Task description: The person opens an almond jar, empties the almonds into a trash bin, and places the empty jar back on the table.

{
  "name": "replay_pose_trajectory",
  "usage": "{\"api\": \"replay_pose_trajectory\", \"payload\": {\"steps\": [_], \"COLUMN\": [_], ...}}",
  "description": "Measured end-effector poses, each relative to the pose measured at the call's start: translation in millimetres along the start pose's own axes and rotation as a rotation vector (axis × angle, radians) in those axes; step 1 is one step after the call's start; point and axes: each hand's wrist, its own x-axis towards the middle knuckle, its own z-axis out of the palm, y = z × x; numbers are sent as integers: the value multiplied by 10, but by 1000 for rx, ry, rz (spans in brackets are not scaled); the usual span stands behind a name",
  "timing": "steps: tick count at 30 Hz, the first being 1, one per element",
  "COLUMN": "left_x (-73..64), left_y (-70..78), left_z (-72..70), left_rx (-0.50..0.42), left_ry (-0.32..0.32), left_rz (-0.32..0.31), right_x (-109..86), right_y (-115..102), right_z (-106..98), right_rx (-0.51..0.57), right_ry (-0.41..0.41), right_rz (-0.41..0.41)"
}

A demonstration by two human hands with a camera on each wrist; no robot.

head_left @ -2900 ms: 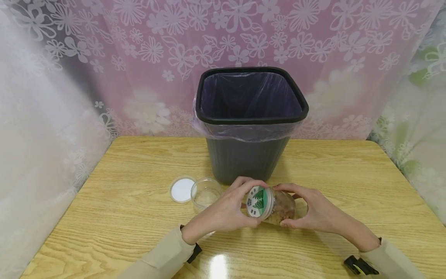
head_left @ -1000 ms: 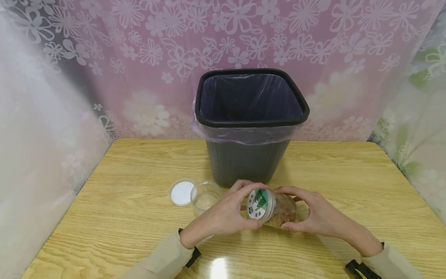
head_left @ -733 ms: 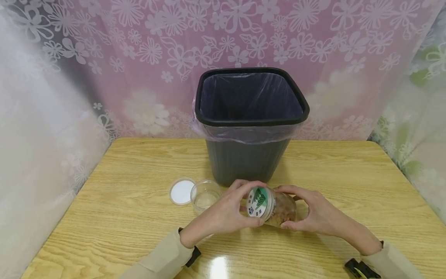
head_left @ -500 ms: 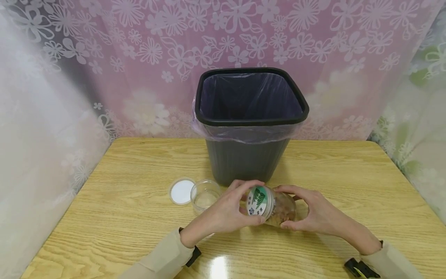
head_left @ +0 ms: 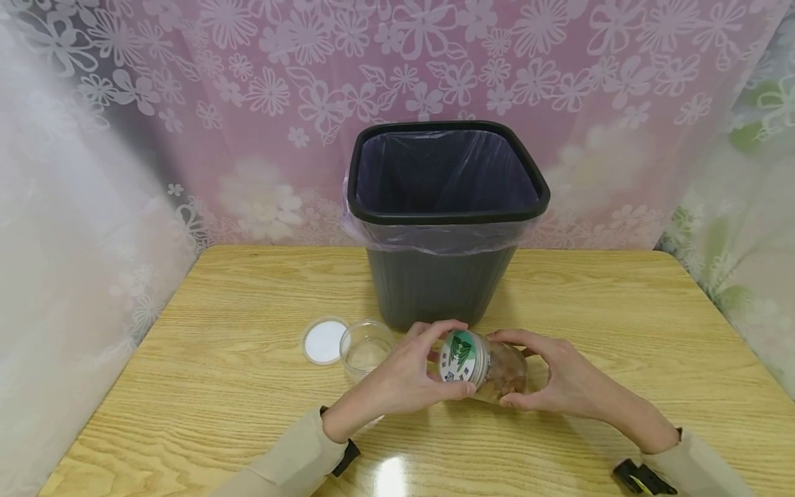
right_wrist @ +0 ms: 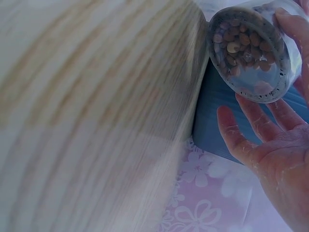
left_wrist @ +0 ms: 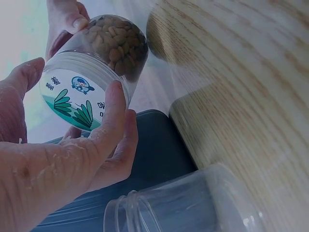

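Observation:
A clear jar (head_left: 504, 373) lies tilted on its side above the table, part-filled with small brown, bean-like pieces (left_wrist: 120, 46). Its lid (head_left: 458, 359), with a white and green leaf label, faces left. The left hand (head_left: 410, 369) grips the lid, thumb below and fingers over the top. The right hand (head_left: 562, 376) holds the jar's body near the base, thumb and fingers on opposite sides. In the right wrist view the jar's round bottom (right_wrist: 263, 82) faces the camera. Beside the left forearm stands an uncovered clear jar (head_left: 366, 345).
A dark waste bin (head_left: 435, 283) with a thin purple liner stands right behind the hands. A round lid with a white disc (head_left: 324, 341) lies left of the uncovered jar. The wooden table (head_left: 236, 386) ends at a pink floral curtain (head_left: 279, 103).
The lid's label has turned counterclockwise in the head view, with the left thumb and fingers shifting round with it. The right hand keeps the jar's body in nearly the same place.

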Motion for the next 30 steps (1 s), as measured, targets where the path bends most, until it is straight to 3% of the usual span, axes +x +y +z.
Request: {"api": "replay_pose_trajectory", "payload": {"steps": [8, 24, 30], "left_x": [-14, -4, 1], "left_y": [-10, -6, -14], "left_z": [7, -80, -72], "left_rx": [24, 111, 105], "left_ry": [9, -37, -34], "left_rz": [8, 196, 222], "right_x": [-3, -7, -6], "right_y": [12, 24, 25], "right_z": [4, -8, -6], "right_rx": [-3, 13, 16], "right_ry": [-3, -12, -11], "right_rz": [16, 33, 31]}}
